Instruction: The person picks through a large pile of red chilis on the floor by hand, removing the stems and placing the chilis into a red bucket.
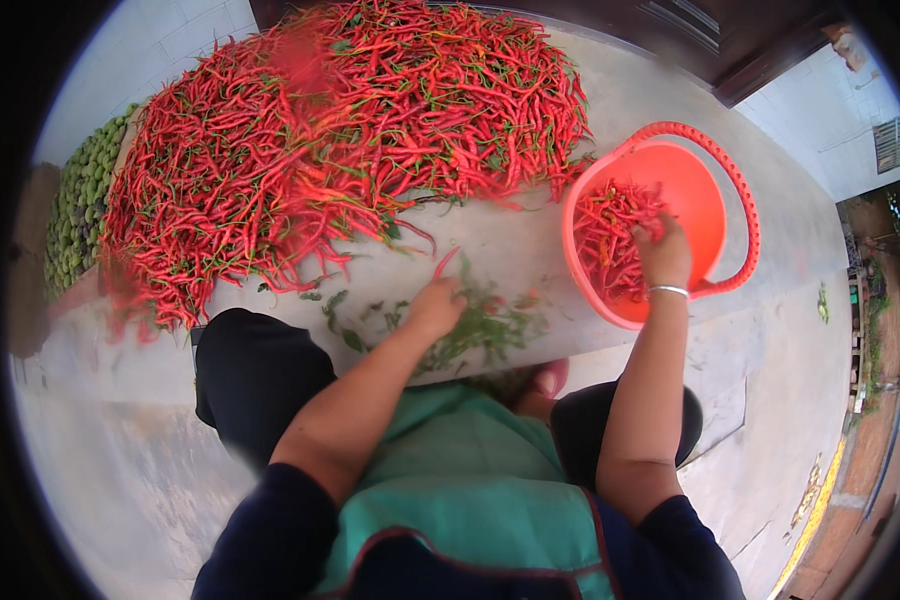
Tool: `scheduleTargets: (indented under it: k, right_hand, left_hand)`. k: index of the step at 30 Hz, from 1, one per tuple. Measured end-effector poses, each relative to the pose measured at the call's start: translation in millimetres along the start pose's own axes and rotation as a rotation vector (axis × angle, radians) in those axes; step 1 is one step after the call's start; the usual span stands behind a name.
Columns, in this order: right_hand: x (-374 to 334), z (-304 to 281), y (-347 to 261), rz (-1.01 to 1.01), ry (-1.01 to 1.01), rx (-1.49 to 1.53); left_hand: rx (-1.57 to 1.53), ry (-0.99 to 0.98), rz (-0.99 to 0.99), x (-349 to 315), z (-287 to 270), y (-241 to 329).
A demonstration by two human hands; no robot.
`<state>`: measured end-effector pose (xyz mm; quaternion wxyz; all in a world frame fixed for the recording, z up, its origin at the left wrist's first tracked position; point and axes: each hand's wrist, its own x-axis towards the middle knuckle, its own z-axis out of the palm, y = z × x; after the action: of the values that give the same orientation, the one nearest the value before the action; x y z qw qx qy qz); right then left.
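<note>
Red chillies make up nearly everything here, and the coral plastic basket (703, 195) is the point to measure from. Inside it, a batch of chillies (607, 225) lies against the left side and bottom, with much of the right wall bare. Left of the basket spreads a far larger heap (440, 100), its peppers tangled with green stems and leaves. Judging by those two amounts, only a small share is done: the basket looks partly filled, and most of the chillies are left outside it. Loose green scraps (485, 320), blurred in places, lie below and left of the basket, near the person's knees; they may be bits pulled from the peppers.

Left of the basket and well apart from it, the left hand (437, 305) is mostly closed, its fingers pinching a single red chilli (446, 263) that sticks up from the grip. The right hand (665, 255), with a pale bangle (669, 291) at its wrist, reaches inside the basket, fingers bent down onto the chillies there. Whether it grasps one or has released it, I cannot tell.
</note>
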<state>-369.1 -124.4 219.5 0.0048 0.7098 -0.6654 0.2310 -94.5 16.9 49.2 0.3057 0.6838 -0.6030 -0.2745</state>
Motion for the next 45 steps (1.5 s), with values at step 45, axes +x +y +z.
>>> scheduleTargets:
  k: [45]
  right_hand:
    - [-55.7,172.5,-153.1,-0.206,-0.561,0.392]
  left_hand:
    - [-0.694,0.067,-0.627,24.2,-41.3,-76.5]
